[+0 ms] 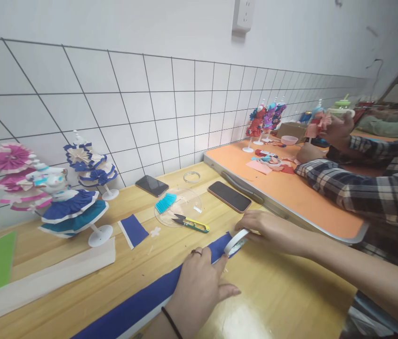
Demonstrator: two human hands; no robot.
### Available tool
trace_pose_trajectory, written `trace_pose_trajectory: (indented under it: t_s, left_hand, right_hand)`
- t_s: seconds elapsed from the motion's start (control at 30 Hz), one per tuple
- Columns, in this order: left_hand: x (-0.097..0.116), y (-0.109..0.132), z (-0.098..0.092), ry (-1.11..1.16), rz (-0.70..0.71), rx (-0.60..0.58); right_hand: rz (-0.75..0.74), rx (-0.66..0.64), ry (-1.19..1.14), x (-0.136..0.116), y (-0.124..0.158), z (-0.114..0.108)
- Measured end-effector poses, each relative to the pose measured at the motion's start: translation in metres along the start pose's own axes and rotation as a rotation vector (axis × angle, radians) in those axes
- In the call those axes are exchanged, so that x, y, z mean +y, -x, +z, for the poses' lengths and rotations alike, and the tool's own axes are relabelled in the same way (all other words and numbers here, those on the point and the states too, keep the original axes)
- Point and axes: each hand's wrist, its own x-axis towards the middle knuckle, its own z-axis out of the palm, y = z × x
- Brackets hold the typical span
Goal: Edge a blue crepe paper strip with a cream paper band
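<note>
My left hand (199,285) lies flat with fingers stretched out on a long blue paper strip (139,303) that runs across the wooden table (283,301). My right hand (273,230) is closed on a small white roll of tape (236,241), held on edge at the strip's far end. A ring sits on a left finger and a dark band on the left wrist.
Behind the strip lie yellow-handled snips (192,222), a clear plastic dish (178,207) with a teal comb-like piece, two phones (229,196), a small blue paper piece (133,230) and paper-dress dolls on stands (68,207). A person in a plaid sleeve (357,188) works at the orange table (290,188) on the right.
</note>
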Motion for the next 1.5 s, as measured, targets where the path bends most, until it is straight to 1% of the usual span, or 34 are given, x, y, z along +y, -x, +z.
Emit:
trace_pose_trajectory:
  t_s: [0.17, 0.4, 0.73, 1.0, 1.13, 1.33, 1.5]
  left_hand:
    - [0.004, -0.004, -0.003, 0.005, -0.008, -0.017]
    - [0.007, -0.008, -0.001, 0.005, 0.002, 0.022]
    - [0.015, -0.017, -0.004, 0.017, -0.009, 0.008]
    - [0.017, -0.023, 0.002, 0.003, -0.004, 0.023]
    - [0.019, -0.025, 0.002, -0.003, -0.002, 0.034]
    - [0.024, -0.029, -0.004, 0.013, -0.033, -0.019]
    - [0.028, -0.032, -0.006, 0.006, -0.045, -0.022]
  right_hand:
    - [0.001, -0.002, 0.014, 0.003, 0.001, -0.001]
    - [0.012, 0.003, 0.035, 0.001, 0.004, -0.005]
    - [0.017, 0.006, 0.070, 0.004, 0.007, -0.006]
    - [0.023, -0.002, 0.091, 0.002, 0.008, -0.011]
    - [0.022, 0.002, 0.101, 0.002, 0.009, -0.011]
    - [0.017, 0.011, 0.109, 0.004, 0.008, -0.010]
    - [0.017, 0.017, 0.107, 0.004, 0.009, -0.010]
